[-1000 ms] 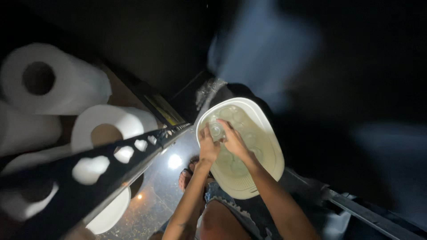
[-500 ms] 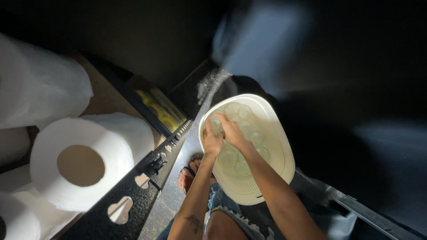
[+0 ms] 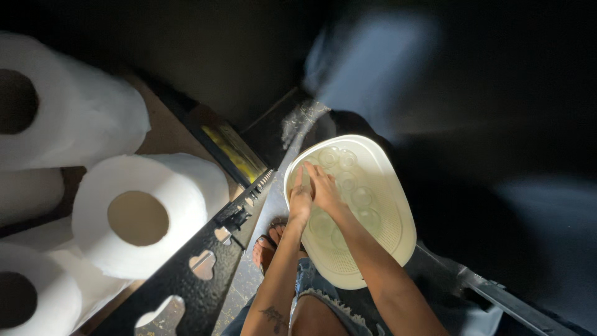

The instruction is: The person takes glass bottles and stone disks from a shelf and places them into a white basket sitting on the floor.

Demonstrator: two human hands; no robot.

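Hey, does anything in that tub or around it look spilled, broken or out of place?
Nothing stands out. The clear glasses sit in rows inside the pale tub, none visibly broken, and both hands, left and right, are in among them. The surroundings are too dark to judge.

Sitting in near darkness. Glinting under a narrow light, a speckled floor (image 3: 249,283) just right of a black perforated shelf rail (image 3: 205,261). Crowding left of that rail, white paper rolls (image 3: 149,214). Beyond, dark walls.
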